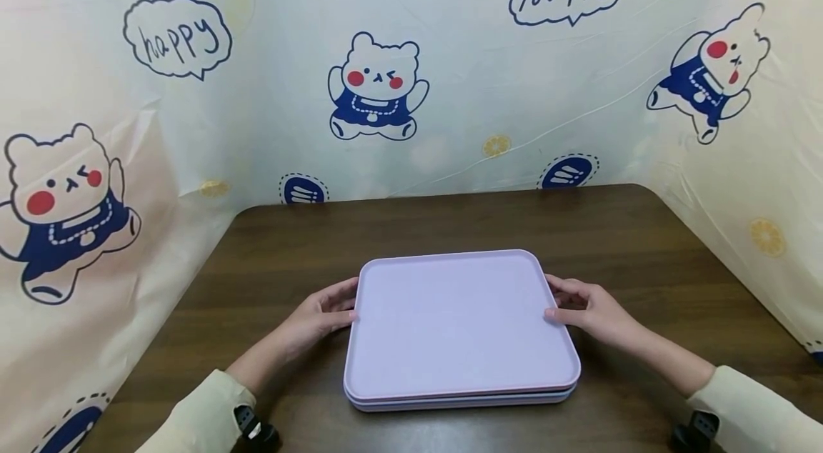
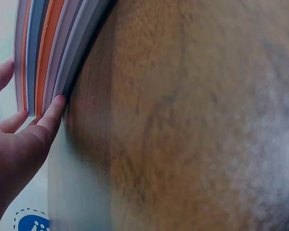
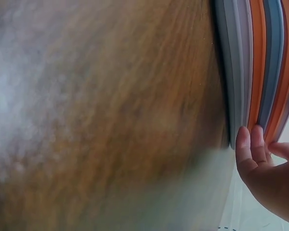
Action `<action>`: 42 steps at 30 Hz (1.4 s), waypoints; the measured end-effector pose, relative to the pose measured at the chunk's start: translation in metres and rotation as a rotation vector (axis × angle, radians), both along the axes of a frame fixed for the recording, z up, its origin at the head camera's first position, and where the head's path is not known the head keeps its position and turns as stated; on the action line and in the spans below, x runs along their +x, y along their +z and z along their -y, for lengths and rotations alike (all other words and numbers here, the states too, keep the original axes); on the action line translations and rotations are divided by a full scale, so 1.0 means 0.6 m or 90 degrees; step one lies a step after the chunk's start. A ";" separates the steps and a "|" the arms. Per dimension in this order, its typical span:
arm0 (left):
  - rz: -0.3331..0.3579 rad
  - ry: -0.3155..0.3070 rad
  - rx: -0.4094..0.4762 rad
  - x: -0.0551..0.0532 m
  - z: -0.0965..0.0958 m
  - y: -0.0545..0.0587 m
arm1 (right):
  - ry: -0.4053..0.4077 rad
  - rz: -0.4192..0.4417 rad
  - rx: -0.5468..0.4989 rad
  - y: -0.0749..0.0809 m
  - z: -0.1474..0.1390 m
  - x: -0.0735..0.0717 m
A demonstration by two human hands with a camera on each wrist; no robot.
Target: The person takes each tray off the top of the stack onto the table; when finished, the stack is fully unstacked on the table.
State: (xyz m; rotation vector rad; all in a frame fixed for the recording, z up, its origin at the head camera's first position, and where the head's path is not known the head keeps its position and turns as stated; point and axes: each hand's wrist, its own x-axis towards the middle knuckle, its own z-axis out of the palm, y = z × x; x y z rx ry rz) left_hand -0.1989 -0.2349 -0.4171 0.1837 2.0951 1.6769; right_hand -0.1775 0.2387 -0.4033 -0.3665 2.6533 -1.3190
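A stack of shallow rectangular trays with rounded corners lies on the table, a pale lilac tray [image 1: 459,324] on top. Side on, orange, blue-grey, lilac and grey layers show in the tray stack [image 2: 48,53]. My left hand [image 1: 324,314] touches the left side, its thumb by the top tray's rim and its fingertips spread down the stacked edges. On the opposite side, my right hand [image 1: 594,306] rests its thumb at the top rim. In the right wrist view, the fingers [image 3: 257,139] of that hand press fairly straight against the coloured edges.
The brown wood-grain table [image 1: 289,239] extends around the stack and has rounded far corners. Behind and at both sides hangs a pale printed curtain [image 1: 450,81] with bear drawings. Dark wrist devices [image 1: 257,428] sit at the cream sleeves [image 1: 199,414].
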 end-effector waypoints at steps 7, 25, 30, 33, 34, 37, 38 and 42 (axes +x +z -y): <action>0.004 0.001 0.003 0.001 -0.001 -0.001 | 0.009 -0.027 0.010 0.002 0.002 0.001; 0.004 0.003 0.010 0.002 -0.001 0.003 | 0.003 -0.084 0.025 0.025 0.010 -0.006; 0.000 -0.004 0.020 0.002 0.001 0.000 | 0.006 -0.086 0.011 0.038 0.011 -0.014; 0.000 -0.007 0.027 0.002 0.001 0.000 | 0.007 -0.069 -0.005 0.047 0.011 -0.018; 0.001 -0.008 0.028 0.002 0.001 0.000 | 0.006 -0.062 -0.008 0.050 0.011 -0.019; 0.004 -0.008 0.028 0.001 0.002 0.000 | 0.003 -0.022 -0.038 0.056 0.009 -0.024; 0.004 -0.008 0.027 0.001 0.002 0.000 | -0.001 -0.007 -0.048 0.057 0.009 -0.025; 0.005 -0.009 0.025 0.001 0.002 0.000 | -0.012 0.067 -0.103 0.060 0.006 -0.029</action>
